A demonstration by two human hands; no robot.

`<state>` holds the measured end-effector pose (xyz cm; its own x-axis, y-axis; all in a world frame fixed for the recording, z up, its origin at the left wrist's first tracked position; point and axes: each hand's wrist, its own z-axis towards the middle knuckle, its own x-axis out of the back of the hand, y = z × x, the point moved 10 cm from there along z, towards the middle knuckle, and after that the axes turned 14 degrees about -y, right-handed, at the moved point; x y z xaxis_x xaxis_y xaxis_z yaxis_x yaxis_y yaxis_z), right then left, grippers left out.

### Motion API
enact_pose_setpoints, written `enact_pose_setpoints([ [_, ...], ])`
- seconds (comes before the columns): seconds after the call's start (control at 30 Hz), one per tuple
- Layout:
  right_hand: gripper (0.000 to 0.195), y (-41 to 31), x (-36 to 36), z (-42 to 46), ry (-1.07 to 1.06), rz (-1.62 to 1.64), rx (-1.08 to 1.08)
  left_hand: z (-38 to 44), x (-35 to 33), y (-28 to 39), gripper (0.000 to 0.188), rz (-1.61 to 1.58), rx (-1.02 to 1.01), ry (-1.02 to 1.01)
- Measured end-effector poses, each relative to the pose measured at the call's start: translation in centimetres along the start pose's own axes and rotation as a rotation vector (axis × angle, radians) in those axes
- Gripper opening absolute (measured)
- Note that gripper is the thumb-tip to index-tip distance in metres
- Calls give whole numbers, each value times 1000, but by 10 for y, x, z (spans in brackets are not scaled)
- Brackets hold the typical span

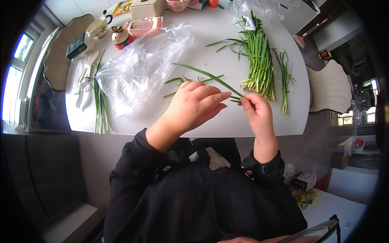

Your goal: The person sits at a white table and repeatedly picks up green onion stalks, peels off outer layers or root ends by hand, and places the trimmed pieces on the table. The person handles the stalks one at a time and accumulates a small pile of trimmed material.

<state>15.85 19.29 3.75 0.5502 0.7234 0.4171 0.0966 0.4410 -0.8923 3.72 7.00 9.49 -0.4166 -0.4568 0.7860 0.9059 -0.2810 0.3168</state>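
Observation:
My right hand (257, 113) pinches a garlic chive (212, 76) between thumb and forefinger; its flat green leaf slants up to the left. Just left of it hovers my left hand (199, 101), thumb and fingers slightly apart, with nothing visible between them. Behind and partly hidden by the left hand, loose chive leaves (173, 80) lie on the white table (209, 121). A thick bunch of garlic chives (258, 60) rests beyond my right hand, its cut ends towards me. A few thinner chives (284, 82) lie to its right, and a small bundle (101, 103) lies at the left.
A crumpled clear plastic bag (136, 70) spreads across the left of the table. Beyond it stand a figurine (121, 38), a cup (98, 26), a wipes pack (142, 25) and a tissue box (147, 9). Another clear bag (258, 10) touches the bunch's leafy end. Chairs flank both sides.

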Motion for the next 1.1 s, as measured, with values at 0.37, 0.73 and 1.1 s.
enact_pose_setpoints([
  [0.37,16,-2,-10,5,10,9,-30,-13,-16,-62,9,-433,450,62],
  [0.73,24,42,5,11,163,774,-53,-52,-27,-96,17,100,478,-91],
  [1.1,30,-9,-127,32,-571,852,-264,-39,-12,-68,28,-901,354,17],
])
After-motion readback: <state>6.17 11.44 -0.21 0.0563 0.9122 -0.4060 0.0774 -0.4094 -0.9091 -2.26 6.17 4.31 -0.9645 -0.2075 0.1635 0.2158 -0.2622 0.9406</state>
